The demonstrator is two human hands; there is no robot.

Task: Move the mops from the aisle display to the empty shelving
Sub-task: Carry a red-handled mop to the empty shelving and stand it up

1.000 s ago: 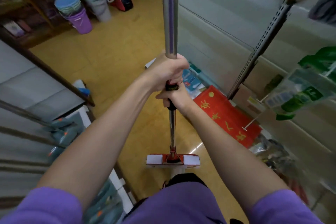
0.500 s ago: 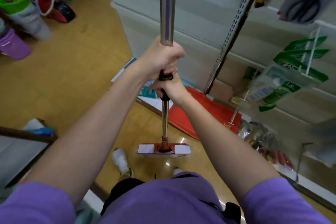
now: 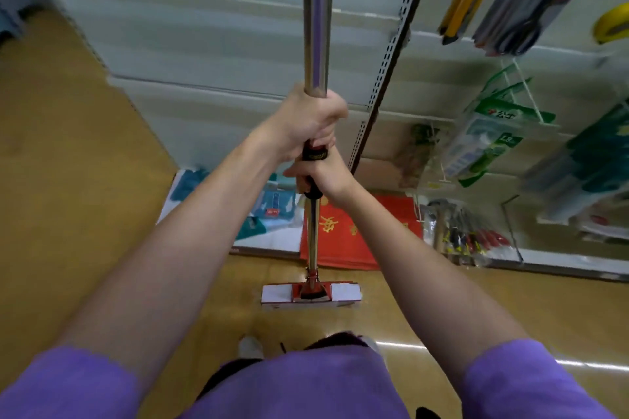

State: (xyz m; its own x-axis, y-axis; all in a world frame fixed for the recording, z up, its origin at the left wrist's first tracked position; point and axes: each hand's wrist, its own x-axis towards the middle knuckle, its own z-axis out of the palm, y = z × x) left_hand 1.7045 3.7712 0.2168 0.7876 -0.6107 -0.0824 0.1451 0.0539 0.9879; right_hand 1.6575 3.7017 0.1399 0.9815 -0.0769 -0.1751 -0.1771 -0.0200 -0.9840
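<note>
I hold one mop (image 3: 318, 27) upright in front of me, its shiny metal pole running up out of the picture. Its flat white and red head (image 3: 310, 294) hangs just above the yellow floor by my feet. My left hand (image 3: 306, 119) grips the pole where the metal meets a black sleeve. My right hand (image 3: 321, 177) grips the black sleeve directly below it. Straight ahead stand pale bare shelves (image 3: 218, 44), the empty shelving.
A perforated shelf upright (image 3: 391, 54) divides the bare bay from a stocked bay at the right with hanging green packets (image 3: 490, 136) and tools (image 3: 466, 235). A red packet (image 3: 343, 231) and blue-green packets (image 3: 272, 211) lie on the lowest shelf.
My view has swung right, towards the shelving: the buckets and the left-hand racks have left the picture. Both hands keep the same grip on the mop, which stays upright.
</note>
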